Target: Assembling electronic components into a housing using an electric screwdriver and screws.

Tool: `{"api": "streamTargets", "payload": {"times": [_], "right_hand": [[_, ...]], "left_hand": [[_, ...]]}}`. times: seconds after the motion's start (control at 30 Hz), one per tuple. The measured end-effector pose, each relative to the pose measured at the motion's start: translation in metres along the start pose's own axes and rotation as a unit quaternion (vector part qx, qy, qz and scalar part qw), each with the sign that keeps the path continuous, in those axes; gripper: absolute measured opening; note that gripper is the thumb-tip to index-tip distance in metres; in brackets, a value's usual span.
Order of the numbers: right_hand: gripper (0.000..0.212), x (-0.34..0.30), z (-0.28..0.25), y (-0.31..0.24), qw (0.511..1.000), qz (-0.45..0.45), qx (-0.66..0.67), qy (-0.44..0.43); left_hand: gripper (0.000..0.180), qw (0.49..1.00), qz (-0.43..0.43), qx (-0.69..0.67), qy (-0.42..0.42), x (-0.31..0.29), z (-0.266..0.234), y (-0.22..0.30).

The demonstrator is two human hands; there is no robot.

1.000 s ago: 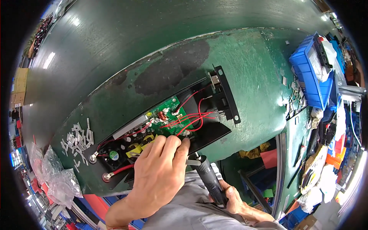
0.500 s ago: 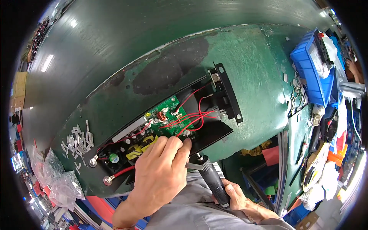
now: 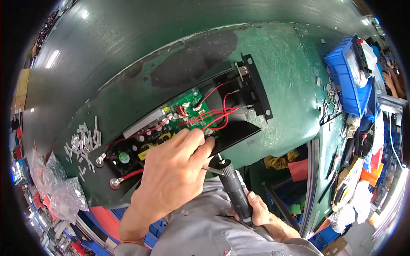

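Note:
A black metal case (image 3: 237,133) lies tilted on the bench, holding a green circuit board (image 3: 197,97), red wires (image 3: 220,112) and a small fan (image 3: 124,158). My left hand (image 3: 173,170) is closed over its near wall, fingertips inside beside the board; the thumb is hidden. From under that hand pokes a narrow grey metal strip (image 3: 212,170), its kind unclear. My right hand (image 3: 258,210) grips a black electric screwdriver (image 3: 235,192), whose bit points up at the case's near edge. Whether the bit touches a screw cannot be seen.
Small pale metal pieces (image 3: 85,143) lie scattered left of the case, near clear plastic bags (image 3: 64,183). A blue bin (image 3: 348,81) stands at the right, beside more small metal plates (image 3: 331,102). An opening with a metal frame (image 3: 313,183) lies at the near right.
The case's right end has tipped slightly upward and away. My left hand has shifted a little left, and the screwdriver's tip has risen slightly with the case edge.

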State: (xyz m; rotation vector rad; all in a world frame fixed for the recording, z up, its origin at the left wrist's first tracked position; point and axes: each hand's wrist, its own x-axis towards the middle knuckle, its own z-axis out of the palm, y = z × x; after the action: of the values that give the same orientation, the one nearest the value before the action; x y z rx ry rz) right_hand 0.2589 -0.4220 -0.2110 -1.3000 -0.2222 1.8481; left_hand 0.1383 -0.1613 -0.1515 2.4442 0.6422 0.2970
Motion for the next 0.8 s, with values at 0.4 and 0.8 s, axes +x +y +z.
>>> {"api": "streamTargets", "payload": {"times": [0.4, 0.8], "right_hand": [[0.097, -0.007, -0.019, 0.006, 0.996, -0.004, -0.085, 0.03], [0.08, -0.007, -0.045, -0.082, 0.879, -0.209, -0.208, 0.375]], "left_hand": [[0.033, 0.996, 0.018, 0.072, 0.04, -0.013, -0.005, 0.0], [0.015, 0.829, -0.26, 0.211, 0.448, -0.176, -0.034, -0.061]]}}
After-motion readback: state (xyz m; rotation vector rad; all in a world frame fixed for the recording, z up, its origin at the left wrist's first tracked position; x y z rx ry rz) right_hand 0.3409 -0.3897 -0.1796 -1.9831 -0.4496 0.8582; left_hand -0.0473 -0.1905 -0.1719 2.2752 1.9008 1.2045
